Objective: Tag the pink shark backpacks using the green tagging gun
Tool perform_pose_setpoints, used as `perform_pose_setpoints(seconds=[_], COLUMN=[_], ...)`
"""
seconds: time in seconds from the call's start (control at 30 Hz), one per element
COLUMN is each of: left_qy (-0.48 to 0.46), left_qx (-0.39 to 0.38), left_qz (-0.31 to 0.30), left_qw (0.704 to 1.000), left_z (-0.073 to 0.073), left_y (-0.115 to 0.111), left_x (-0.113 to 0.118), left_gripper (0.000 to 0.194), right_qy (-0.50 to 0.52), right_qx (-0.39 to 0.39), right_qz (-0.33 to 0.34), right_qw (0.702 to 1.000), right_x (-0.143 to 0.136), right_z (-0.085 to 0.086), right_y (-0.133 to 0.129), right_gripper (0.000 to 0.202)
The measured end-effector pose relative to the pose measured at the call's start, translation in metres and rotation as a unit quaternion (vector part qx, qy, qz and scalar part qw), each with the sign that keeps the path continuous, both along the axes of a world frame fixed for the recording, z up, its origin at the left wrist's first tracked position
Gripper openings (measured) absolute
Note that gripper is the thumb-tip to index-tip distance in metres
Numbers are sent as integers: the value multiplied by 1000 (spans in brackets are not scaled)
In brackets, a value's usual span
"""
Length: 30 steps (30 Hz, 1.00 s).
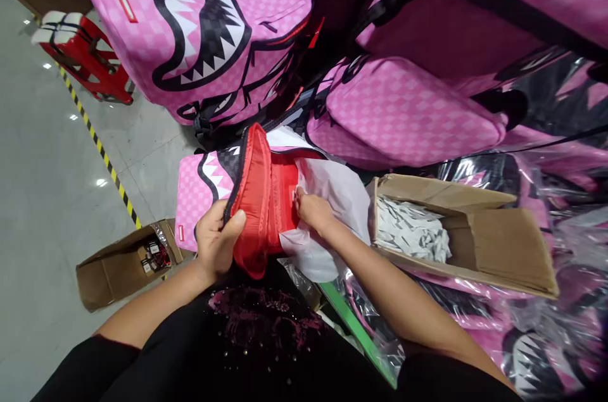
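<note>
A small pink checkered bag [192,180] with a shark-mouth print lies unzipped before me, its red lining [256,212] showing. My left hand [216,240] grips the zippered edge of its flap, thumb against the red cloth. Inside the opening, my right hand [311,209] has its fingers curled at the red lining, beside a small pale label. What those fingers pinch, if anything, is hidden. White tissue paper [332,183] spills from the opening, around and beneath my right wrist.
At right, an open cardboard box [508,244] holds many white paper pieces [411,228]. Large pink backpacks [142,54] crowd the far side; plastic-wrapped ones [532,351] lie right. Another carton [107,272] and a red stool [90,57] stand on the floor at left.
</note>
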<state>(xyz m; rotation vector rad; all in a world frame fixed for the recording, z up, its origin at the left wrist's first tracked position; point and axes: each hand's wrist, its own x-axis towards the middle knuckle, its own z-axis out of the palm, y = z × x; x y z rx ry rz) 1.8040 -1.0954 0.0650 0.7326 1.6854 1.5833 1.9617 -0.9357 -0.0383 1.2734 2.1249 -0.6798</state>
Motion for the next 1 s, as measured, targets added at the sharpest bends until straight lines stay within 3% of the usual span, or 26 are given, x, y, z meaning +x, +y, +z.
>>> perform_pose_setpoints(seconds=[0.1, 0.27, 0.43, 0.6, 0.8, 0.9, 1.0], left_qy=[10, 14, 63, 77, 54, 50, 50], left_qx=[2, -14, 9, 4, -8, -4, 7], left_qz=[-10, -75, -67, -85, -94, -108, -116], left_qw=[1000, 997, 996, 993, 994, 993, 992], left_z=[0, -3, 2, -1, -11, -13, -15], left_y=[4, 13, 14, 5, -5, -9, -10], left_x=[-1, -1, 0, 3, 7, 5, 2], left_gripper=[28, 27, 24, 25, 24, 22, 16], right_qy=[27, 91, 100, 93, 108, 129, 133], right_qx=[-27, -36, 32, 163, 171, 155, 166], right_qz=[12, 42, 45, 67, 210, 288, 313], right_qw=[999, 994, 993, 980, 957, 936, 926], right_x=[5, 2, 0, -8, 6, 19, 23], right_z=[-3, 6, 7, -19, -66, -70, -66], right_y=[3, 17, 22, 0, -4, 1, 6], right_gripper=[52, 51, 48, 61, 77, 82, 90])
